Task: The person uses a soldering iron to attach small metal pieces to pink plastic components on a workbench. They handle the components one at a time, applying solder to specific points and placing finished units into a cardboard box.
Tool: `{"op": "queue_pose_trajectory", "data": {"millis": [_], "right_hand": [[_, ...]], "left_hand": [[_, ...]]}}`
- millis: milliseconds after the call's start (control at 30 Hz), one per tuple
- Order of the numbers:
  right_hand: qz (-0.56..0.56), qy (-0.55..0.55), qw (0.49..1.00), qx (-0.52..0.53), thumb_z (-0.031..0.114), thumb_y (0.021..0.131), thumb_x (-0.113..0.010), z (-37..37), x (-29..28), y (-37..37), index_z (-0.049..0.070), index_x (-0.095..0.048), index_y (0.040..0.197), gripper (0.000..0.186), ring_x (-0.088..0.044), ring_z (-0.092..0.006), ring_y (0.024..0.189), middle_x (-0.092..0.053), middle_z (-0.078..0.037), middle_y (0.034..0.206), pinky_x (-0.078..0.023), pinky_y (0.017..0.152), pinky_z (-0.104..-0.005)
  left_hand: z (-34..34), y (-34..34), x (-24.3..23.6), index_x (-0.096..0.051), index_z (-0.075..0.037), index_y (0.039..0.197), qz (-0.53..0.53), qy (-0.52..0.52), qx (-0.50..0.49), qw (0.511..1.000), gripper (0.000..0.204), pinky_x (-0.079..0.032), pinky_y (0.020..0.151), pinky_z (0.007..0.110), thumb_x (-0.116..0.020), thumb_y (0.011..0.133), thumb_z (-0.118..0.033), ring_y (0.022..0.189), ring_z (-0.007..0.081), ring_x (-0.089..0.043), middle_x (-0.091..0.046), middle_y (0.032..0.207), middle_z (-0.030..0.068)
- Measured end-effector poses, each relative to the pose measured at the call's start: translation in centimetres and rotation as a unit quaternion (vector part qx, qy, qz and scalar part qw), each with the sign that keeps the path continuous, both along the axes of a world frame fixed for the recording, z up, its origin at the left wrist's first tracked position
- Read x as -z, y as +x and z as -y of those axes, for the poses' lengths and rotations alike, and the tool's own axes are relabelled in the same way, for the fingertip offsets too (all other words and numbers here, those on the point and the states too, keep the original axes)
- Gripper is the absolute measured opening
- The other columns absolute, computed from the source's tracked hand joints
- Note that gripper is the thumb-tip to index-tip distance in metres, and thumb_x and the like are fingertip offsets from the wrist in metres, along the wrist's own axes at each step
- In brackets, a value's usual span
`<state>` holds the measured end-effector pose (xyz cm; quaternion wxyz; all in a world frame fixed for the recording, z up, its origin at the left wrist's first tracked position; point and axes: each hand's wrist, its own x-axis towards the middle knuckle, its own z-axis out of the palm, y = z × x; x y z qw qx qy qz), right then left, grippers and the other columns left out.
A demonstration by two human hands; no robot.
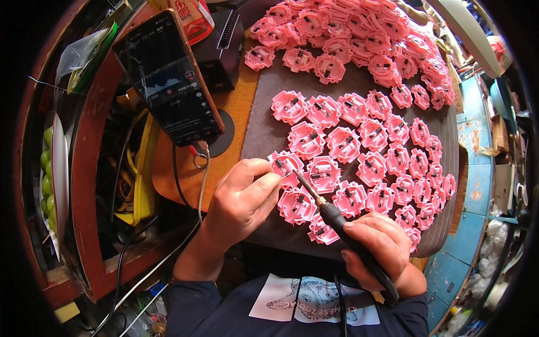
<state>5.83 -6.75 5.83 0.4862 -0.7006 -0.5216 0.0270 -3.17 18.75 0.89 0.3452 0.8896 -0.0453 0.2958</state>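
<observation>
My right hand (382, 247) is wrapped around the black handle of a soldering iron (337, 219). Its metal tip reaches up and left to a pink plastic part (286, 167) with small dark and metal pieces inside. Beside that part, my left hand (240, 191) is closed in a pinch, fingertips at its left edge. Whatever those fingers hold is too small or hidden to make out. Similar pink parts (343, 144) lie spread in loose rows over the dark mat (264, 126) around the iron.
A large heap of pink parts (387, 33) covers the mat's far side. At the left, a phone (171, 84) leans upright on a round stand (222, 132), with cables hanging beside it. A red box (193, 19) stands behind the phone. Blue cabinet panels (474, 185) run along the right.
</observation>
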Motion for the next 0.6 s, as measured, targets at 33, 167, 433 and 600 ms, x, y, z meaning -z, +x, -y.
{"op": "queue_pose_trajectory", "data": {"millis": [33,167,433,600], "right_hand": [[-0.001,-0.001,1.0,-0.001,-0.001,0.077,-0.083,-0.02,0.02,-0.01,-0.007,-0.071,0.115,0.04,-0.068,-0.0287,0.065,-0.07,-0.018,0.086,-0.054,0.057,-0.0375],[-0.001,-0.009,1.0,0.001,-0.001,0.077,-0.083,0.05,-0.03,-0.12,-0.007,-0.071,0.115,0.04,-0.067,-0.0285,0.065,-0.071,-0.018,0.086,-0.053,0.057,-0.0374],[0.001,-0.004,1.0,0.003,-0.001,0.077,-0.083,0.03,0.0,-0.1,-0.007,-0.071,0.115,0.04,-0.068,-0.0289,0.066,-0.071,-0.018,0.087,-0.054,0.058,-0.0375],[0.001,-0.003,1.0,0.009,-0.001,0.078,-0.083,0.12,-0.18,-0.03,-0.008,-0.07,0.116,0.041,-0.068,-0.0299,0.067,-0.071,-0.019,0.088,-0.054,0.058,-0.0378]], "left_hand": [[0.0,-0.04,0.03,-0.074,0.001,0.101,-0.001,0.0,0.0,1.0,0.025,-0.058,0.075,0.036,-0.081,0.079,0.011,0.086,0.0282,-0.071,-0.069,0.101,0.0135],[0.0,0.01,0.08,-0.074,0.001,0.101,-0.006,-0.001,0.0,1.0,0.024,-0.058,0.075,0.036,-0.081,0.08,0.011,0.086,0.0283,-0.071,-0.069,0.1,0.0136],[-0.06,0.26,-0.02,-0.074,0.002,0.101,0.001,0.014,0.0,1.0,0.023,-0.057,0.075,0.036,-0.08,0.081,0.011,0.086,0.0279,-0.071,-0.069,0.1,0.0137],[-0.44,-0.02,-0.09,-0.074,0.001,0.1,-0.007,0.009,-0.032,0.999,0.022,-0.056,0.074,0.033,-0.081,0.081,0.011,0.085,0.0249,-0.07,-0.069,0.1,0.0121]]}}
